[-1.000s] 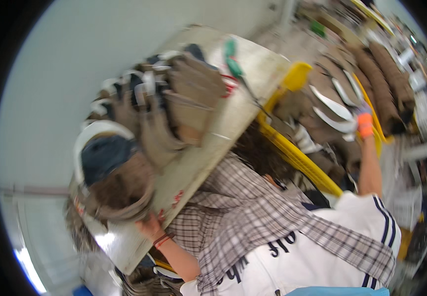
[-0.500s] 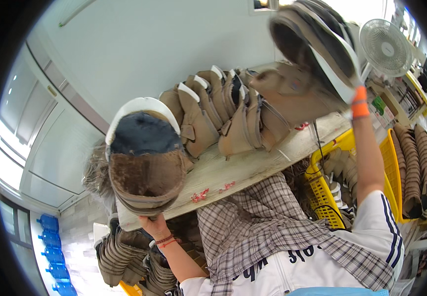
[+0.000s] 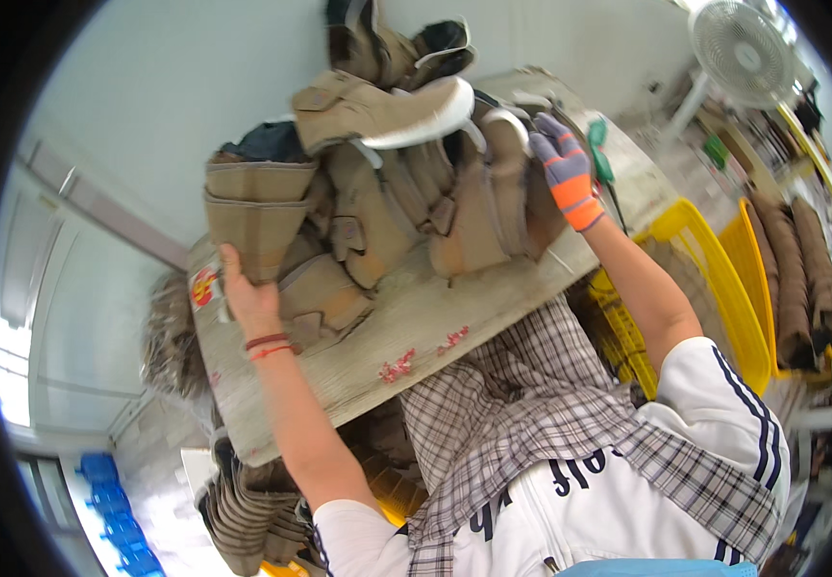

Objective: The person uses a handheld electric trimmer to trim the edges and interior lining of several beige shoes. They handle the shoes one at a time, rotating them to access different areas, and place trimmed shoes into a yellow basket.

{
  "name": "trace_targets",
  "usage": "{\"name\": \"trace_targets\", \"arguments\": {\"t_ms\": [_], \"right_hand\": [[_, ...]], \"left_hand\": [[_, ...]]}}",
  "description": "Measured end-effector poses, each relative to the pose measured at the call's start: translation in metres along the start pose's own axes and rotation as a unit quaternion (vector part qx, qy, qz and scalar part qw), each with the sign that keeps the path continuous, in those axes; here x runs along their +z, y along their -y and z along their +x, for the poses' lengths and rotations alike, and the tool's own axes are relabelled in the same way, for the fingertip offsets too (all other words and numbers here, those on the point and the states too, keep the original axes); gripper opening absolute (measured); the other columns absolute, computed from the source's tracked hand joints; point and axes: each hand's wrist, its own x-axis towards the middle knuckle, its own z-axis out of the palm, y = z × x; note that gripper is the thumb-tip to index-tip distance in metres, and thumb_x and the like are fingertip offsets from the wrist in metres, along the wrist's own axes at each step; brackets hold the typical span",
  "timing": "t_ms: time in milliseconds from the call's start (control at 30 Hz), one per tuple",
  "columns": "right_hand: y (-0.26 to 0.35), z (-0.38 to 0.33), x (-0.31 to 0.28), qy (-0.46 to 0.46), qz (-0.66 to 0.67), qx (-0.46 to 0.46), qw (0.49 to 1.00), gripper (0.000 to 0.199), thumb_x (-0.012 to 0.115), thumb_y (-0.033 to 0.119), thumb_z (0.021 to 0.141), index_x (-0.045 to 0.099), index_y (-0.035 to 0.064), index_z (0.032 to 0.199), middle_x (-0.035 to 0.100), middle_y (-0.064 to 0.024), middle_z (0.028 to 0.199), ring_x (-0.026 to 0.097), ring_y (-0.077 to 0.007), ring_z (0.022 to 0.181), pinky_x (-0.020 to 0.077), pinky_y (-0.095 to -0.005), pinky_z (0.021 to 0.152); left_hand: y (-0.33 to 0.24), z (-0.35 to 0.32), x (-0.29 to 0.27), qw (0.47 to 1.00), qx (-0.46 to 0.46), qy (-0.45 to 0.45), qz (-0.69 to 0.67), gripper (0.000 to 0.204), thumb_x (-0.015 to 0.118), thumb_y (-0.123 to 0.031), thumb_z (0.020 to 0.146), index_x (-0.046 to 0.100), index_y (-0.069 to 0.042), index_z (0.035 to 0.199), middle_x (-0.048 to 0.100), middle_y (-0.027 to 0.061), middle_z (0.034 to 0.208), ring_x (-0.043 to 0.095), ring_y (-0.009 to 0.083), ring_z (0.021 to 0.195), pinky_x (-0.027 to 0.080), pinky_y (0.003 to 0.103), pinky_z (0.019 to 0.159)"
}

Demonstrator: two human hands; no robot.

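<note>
A wooden board loaded with tan shoes is held overhead at centre. Its ten o'clock edge is gripped by the bare left hand. The gloved right hand is pressed on the shoes at one o'clock; its grasp cannot be told.

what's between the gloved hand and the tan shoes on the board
Nothing visible: the gloved right hand already rests on the tan shoes at the pile's right end. The left hand grips the board edge.
</note>
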Motion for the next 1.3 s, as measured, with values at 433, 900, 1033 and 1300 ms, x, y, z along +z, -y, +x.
{"name": "trace_targets", "arguments": {"t_ms": [433, 900, 1033, 1300], "right_hand": [[0.002, -0.291, -0.373, 0.21, -0.365, 0.675, 0.606, 0.032, 0.065, 0.027, 0.075, 0.063, 0.0067, 0.1, 0.063, -0.0077, 0.087, 0.062, -0.0227, 0.073, 0.0509, -0.0319, 0.06], [0.0, -0.283, -0.37, 0.33, -0.257, 0.748, 0.516, 0.049, 0.058, 0.048, 0.084, 0.062, 0.0052, 0.108, 0.065, -0.0121, 0.083, 0.065, -0.0218, 0.075, 0.0551, -0.035, 0.068], [-0.028, -0.255, -0.346, 0.226, -0.181, 0.76, 0.582, 0.04, 0.053, 0.048, 0.087, 0.063, 0.0094, 0.094, 0.062, -0.0082, 0.077, 0.063, -0.02, 0.07, 0.0544, -0.034, 0.068], [-0.074, -0.275, -0.302, 0.257, -0.131, 0.667, 0.687, 0.038, 0.052, 0.046, 0.088, 0.061, 0.0092, 0.095, 0.06, -0.0026, 0.079, 0.06, -0.0181, 0.065, 0.0499, -0.0299, 0.06]], "left_hand": [[-0.024, 0.032, -0.021, 0.984, -0.102, -0.007, 0.147, 0.045, 0.054, -0.013, 0.09, 0.039, 0.007, 0.127, 0.041, 0.0194, 0.132, 0.038, 0.0324, 0.124, 0.032, 0.054, 0.105], [-0.045, 0.026, -0.056, 0.975, -0.134, 0.019, 0.177, 0.037, 0.047, -0.018, 0.094, 0.047, 0.008, 0.12, 0.049, 0.0227, 0.125, 0.044, 0.0331, 0.119, 0.035, 0.044, 0.104], [-0.033, 0.02, -0.062, 0.97, -0.106, 0.012, 0.217, 0.039, 0.049, -0.019, 0.093, 0.046, 0.008, 0.121, 0.048, 0.0213, 0.127, 0.045, 0.0314, 0.119, 0.034, 0.041, 0.104], [-0.016, -0.052, -0.045, 0.896, 0.08, -0.091, 0.427, 0.041, 0.049, -0.017, 0.092, 0.045, 0.012, 0.12, 0.051, 0.018, 0.119, 0.049, 0.0285, 0.112, 0.042, 0.037, 0.095]]}}
